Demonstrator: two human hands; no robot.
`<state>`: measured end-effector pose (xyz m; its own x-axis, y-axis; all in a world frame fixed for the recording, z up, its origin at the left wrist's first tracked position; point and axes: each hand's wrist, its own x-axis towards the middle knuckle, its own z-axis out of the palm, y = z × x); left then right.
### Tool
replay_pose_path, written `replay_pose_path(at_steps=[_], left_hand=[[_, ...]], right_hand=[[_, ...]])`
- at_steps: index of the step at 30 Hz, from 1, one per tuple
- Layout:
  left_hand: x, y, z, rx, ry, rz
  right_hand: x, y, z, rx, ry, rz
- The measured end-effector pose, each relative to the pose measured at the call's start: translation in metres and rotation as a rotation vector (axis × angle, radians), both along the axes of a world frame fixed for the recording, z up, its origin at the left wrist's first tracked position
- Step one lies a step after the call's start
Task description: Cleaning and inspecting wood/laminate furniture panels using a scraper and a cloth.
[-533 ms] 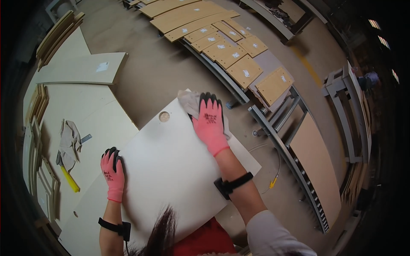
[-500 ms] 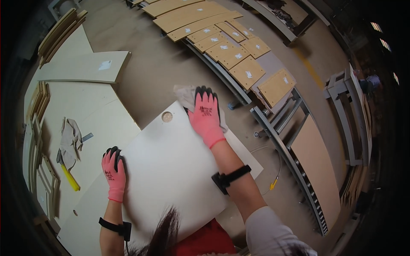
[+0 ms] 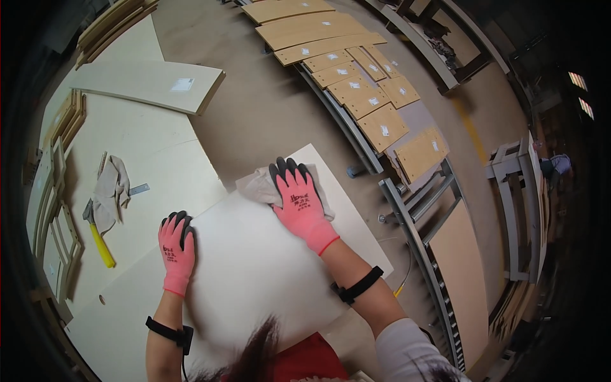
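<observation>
Two pink gloves with dark fingertips covered the person's hands, both laid on a broad white panel (image 3: 254, 280) that filled the space in front of the body. The right hand (image 3: 299, 205) was spread flat, palm down, its fingers a little apart, over a crumpled beige cloth (image 3: 257, 190) toward the panel's far end; cloth showed on both sides of the hand. The left hand (image 3: 177, 254) rested at the panel's left side, its fingers close together and pointing away from the body; whether they were curled around an edge could not be told. Each forearm wore a black band, the right one (image 3: 361, 286) below a pale sleeve (image 3: 410, 350), the left one (image 3: 167, 330) on bare skin. Left of the panel, a pale table (image 3: 162, 169) bore a grey rag (image 3: 113, 183), a metal strip (image 3: 140, 189) just beside it and a tool with a yellow handle (image 3: 102, 247). Farther off on that side lay a labelled board (image 3: 137, 84) and a stack of boards (image 3: 111, 28). Beyond the panel to the right, tan boards (image 3: 318, 30) with white labels lay in rows, and nearer stood a roller conveyor (image 3: 417, 232) with a plain board (image 3: 459, 254) on it.
</observation>
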<state>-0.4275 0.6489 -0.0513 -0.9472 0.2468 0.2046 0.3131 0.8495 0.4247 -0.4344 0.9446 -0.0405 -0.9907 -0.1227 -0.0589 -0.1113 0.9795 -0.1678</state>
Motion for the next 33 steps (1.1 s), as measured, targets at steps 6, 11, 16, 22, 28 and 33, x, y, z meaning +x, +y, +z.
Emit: replay_pose_path(at_steps=[6, 11, 16, 22, 28, 33], left_hand=[[-0.004, 0.015, -0.005, 0.014, 0.005, -0.064], [-0.003, -0.002, 0.003, 0.002, -0.005, -0.002], [-0.002, 0.009, 0.004, -0.024, -0.010, 0.037], [-0.006, 0.015, 0.006, 0.020, 0.013, -0.002], [-0.001, 0.003, 0.007, 0.007, -0.016, 0.006], [-0.001, 0.010, 0.002, 0.038, 0.018, 0.017]], right_hand=[[-0.075, 0.049, -0.022, 0.060, 0.089, -0.296], [0.005, 0.051, -0.017, -0.026, 0.217, -0.105], [0.023, 0.057, -0.002, 0.024, 0.002, -0.095], [-0.059, 0.068, -0.020, 0.040, -0.026, -0.216], [0.048, 0.078, -0.011, -0.058, 0.098, -0.165], [0.225, 0.088, 0.006, -0.035, -0.062, -0.469]])
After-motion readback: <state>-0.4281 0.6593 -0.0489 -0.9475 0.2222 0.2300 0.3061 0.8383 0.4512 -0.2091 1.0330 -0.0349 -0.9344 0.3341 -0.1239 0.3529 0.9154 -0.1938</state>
